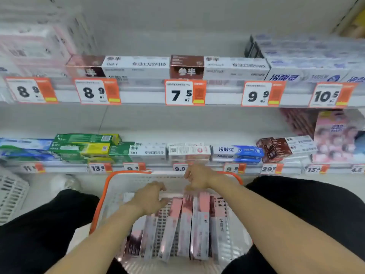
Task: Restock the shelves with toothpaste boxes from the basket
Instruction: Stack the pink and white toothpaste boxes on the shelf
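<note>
My left hand (pixel 150 196) curls over a pink toothpaste box (pixel 173 210) in the orange-rimmed basket (pixel 102 196). My right hand (pixel 197 177) hovers at the far rim, fingers curled; I cannot tell whether it grips anything.

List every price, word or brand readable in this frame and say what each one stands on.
"8.9": upper shelf tag, far left
"8.9": second upper tag
"7.5": middle upper tag
"9.9": fourth upper tag
"10.5": upper tag, far right
"9.9": lower tag above the right hand
"29.9": lower tag, right
"参半": brown box, upper shelf
Other lower tags, basket boxes: too blurred.
</note>
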The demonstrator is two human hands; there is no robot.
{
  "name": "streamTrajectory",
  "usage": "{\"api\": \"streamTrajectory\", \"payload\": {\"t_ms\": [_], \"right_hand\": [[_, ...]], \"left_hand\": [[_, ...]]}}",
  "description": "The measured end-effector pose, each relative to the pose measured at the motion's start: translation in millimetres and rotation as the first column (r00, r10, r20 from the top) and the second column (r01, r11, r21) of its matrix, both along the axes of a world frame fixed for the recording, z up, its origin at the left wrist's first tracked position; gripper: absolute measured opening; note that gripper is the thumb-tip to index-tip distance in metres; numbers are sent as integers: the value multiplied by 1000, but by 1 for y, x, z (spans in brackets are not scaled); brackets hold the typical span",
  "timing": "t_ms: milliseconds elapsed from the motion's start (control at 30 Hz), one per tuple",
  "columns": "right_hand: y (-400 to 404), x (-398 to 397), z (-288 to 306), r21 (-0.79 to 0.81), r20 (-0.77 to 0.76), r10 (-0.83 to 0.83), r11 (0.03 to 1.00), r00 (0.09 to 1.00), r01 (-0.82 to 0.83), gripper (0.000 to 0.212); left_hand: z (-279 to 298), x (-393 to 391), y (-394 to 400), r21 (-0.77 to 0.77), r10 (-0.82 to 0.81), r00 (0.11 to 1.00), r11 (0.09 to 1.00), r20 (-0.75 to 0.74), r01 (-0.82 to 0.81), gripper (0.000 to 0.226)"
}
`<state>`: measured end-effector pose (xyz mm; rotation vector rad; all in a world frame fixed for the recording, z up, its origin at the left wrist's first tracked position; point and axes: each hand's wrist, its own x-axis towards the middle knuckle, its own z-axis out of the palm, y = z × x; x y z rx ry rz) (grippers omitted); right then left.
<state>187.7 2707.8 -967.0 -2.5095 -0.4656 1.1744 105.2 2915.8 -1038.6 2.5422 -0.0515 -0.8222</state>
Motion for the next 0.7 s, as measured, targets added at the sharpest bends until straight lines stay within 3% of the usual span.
{"api": "streamTrajectory", "payload": {"t_ms": [167, 267, 333, 400, 467, 533, 600, 700], "right_hand": [[6, -53, -84, -99, -98, -58, 994, 994, 48, 81], [1, -71, -116, -123, -165, -65, 991, 984, 45, 87], [-1, -81, -132, -144, -114, -102, 986, 988, 85, 80], [-4, -88, -144, -139, 135, -183, 970, 974, 202, 72], [-9, -90, -149, -104, 346, -306, 927, 887, 361, 69], [-17, -90, -154, -98, 320, -443, 864, 837, 494, 81], [-22, -91, -157, -133, 221, -544, 806, 809, 578, 93], [-23, -101, -167, -132, 170, -563, 800, 809, 585, 94]], "left_hand": [[-59, -57, 9, -62, 105, 975, 991, -196, -119, 63], [-82, -77, -2, -89, 110, 943, 985, -313, -145, 85], [-92, -86, -11, -29, 130, 957, 989, -259, -142, 84], [-94, -89, -18, 27, 207, 976, 978, -69, -206, 67], [-99, -89, -17, 31, 287, 948, 955, 133, -294, 53], [-104, -84, -8, 82, 337, 914, 928, 226, -363, 51], [-105, -75, 2, 123, 422, 887, 886, 187, -448, 59], [-104, -63, 11, 158, 477, 872, 858, 106, -489, 78]]}}
